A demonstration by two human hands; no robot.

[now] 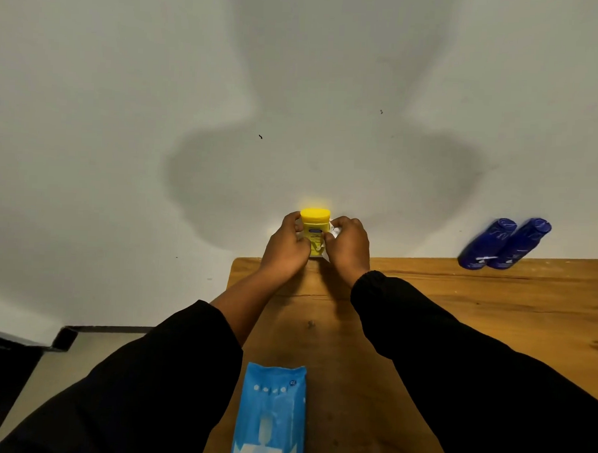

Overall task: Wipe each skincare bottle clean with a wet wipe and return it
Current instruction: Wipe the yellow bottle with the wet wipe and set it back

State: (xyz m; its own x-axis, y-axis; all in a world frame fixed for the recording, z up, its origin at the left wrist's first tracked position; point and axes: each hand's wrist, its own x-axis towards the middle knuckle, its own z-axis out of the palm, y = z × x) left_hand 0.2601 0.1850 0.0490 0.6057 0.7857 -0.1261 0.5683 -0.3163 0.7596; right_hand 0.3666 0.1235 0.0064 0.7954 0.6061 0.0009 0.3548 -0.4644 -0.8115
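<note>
Three bottles in view, and only one of them in work now. Near the middle of the frame, just above the far edge of the wooden table, holds the yellow bottle upright with the left hand, fingers curled around its left side below the yellow cap. Presses with the right hand a white wet wipe against the right side of the same bottle, fingers bent and clamped on the wipe. Only small white corners of it visible, beside and below the fingers. Standing on the table or lifted a little above it: cannot tell, hands in front.

At the right of the frame, a dark blue bottle and a second dark blue bottle just beside it, at the back edge of the table, close to the grey wall and well apart from the hands. Wiped or not wiped: not possible to see, too small for any dirt or wet marks. At the bottom centre, a blue pack of wipes flat on the table, between the two black sleeves.

Judging from this: in the middle of the wiping step for the yellow bottle, not yet returned to its place. Probably left to do: finishing this one, putting it back, and maybe also the two blue ones, if not cleaned yet. Hard to say more exactly.
</note>
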